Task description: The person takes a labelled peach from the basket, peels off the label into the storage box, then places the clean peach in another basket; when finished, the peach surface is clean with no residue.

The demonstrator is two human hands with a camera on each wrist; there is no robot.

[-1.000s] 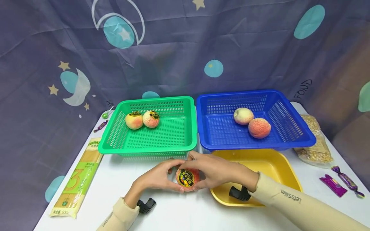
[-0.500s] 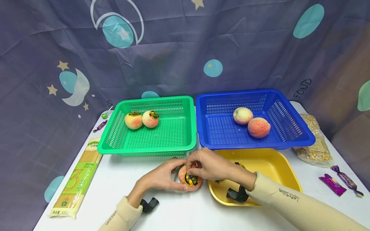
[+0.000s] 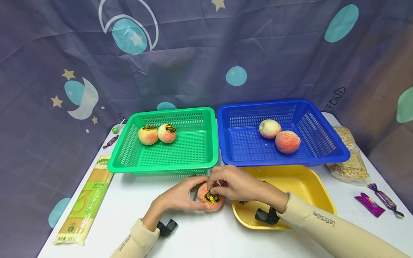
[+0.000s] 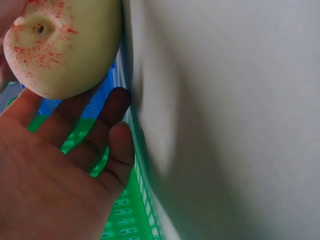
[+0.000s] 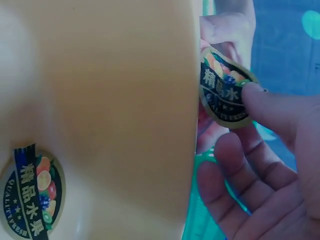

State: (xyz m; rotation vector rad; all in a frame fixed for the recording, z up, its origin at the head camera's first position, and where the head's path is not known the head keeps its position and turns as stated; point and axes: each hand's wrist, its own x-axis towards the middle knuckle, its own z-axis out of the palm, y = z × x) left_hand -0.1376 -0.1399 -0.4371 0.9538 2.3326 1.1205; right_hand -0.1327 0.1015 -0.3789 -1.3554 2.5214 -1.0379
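The left hand (image 3: 175, 197) cups a round pink-and-cream speckled peach (image 3: 209, 197) on the white worktop (image 3: 135, 200), fingers curled around its nine o'clock side. The right hand (image 3: 237, 184) pinches a round black fruit sticker (image 3: 211, 197) on the peach's top. The green plastic basket (image 3: 196, 166) lies at twelve o'clock of the peach, the yellow plastic tray (image 3: 322, 197) at three o'clock.

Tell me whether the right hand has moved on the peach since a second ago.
Yes. The right hand has shifted from cupping the peach's side to its top, toward the green basket, fingertips now on the sticker.
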